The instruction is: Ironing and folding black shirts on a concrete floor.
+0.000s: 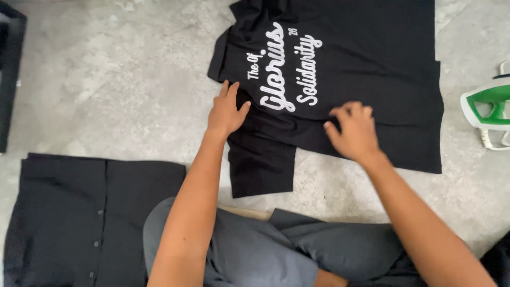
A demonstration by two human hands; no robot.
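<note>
A mottled grey concrete floor (122,79) is filling the view, and the person is sitting on it with legs folded in grey trousers (276,250). A black shirt (372,58) with white script lettering across its back is lying spread flat on the floor just ahead of the knees, its collar end pointing to the left of the picture and one short sleeve (263,167) hanging down toward the person.

The left hand (227,110) is lying palm-down with fingers stretched and slightly spread, pressing on the shirt's edge near the shoulder, just beside the lettering; it is gripping nothing. The right hand (355,130) is resting on the cloth to the right of the lettering, its fingers curled inward against the fabric; whether it is pinching a fold is not clear from this angle. The two hands are sitting well apart, with the printed lettering between them.

Further out, a second dark garment (79,212) with a row of small buttons is lying flat on the floor at lower left, beside the person's knee. At the right edge, a green and white iron (491,106) is standing on the floor, well clear of the shirt. A dark piece of furniture (10,74) is showing at the far left edge.
</note>
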